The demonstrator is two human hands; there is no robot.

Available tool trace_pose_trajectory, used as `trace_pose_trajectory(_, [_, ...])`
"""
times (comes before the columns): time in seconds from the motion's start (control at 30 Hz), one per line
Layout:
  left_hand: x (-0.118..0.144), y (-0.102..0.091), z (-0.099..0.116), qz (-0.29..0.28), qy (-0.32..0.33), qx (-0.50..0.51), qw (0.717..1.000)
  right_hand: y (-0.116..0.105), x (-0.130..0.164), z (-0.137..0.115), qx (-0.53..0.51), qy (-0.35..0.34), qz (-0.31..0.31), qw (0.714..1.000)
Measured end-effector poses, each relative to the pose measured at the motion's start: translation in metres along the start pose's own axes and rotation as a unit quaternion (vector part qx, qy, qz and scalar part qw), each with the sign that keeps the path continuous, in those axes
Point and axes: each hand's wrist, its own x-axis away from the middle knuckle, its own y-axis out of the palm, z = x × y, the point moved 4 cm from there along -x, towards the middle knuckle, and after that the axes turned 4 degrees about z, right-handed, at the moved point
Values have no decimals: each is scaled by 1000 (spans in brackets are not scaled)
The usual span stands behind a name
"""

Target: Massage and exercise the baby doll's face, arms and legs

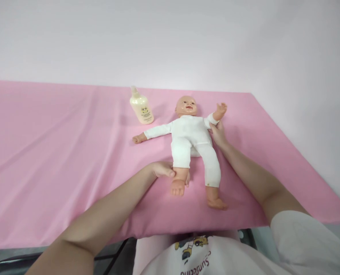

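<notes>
Pink cloth-covered table (58, 152), long and smooth, bearing one plastic baby doll in a white long-sleeved bodysuit and white leggings (191, 137), laid on its back with its head toward the wall and feet toward the person. Left hand (162, 169) — fingers wrapped around the doll's bare lower leg just above the foot, at the hem of the rolled-up legging; closed on the shin, thumb on top. Right hand (218, 133) — set against the doll's side under its raised arm, fingers touching the white sleeve near the armpit; whether it pinches the fabric or merely presses cannot be told. Doll lies between the two hands, its other arm stretched flat toward a cream-coloured squat plastic lotion bottle with a narrow neck (141, 109), which lies tilted on the cloth just beside that arm and near the head, untouched. Handling note, as a judgement — the grip at the ankle looks best kept low and steady while the upper hand holds the torso, so the soft garment slides without the body twisting or skidding on the cloth
</notes>
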Motion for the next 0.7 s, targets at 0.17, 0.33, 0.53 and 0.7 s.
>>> trace_pose_trajectory(0.17, [-1,8,14,-104,-29,-28,994,-6,-3,4,-113,95,88,985])
trace_pose_trajectory(0.33, [-3,6,12,-111,-46,-47,992,-8,-8,7,-178,219,136,950])
trace_pose_trajectory(0.53, [-4,4,11,-150,-15,-70,986,-4,-5,-1,-192,247,149,938])
trace_pose_trajectory(0.7, [-2,3,6,-185,-40,-75,979,-3,-4,-3,-191,247,148,938])
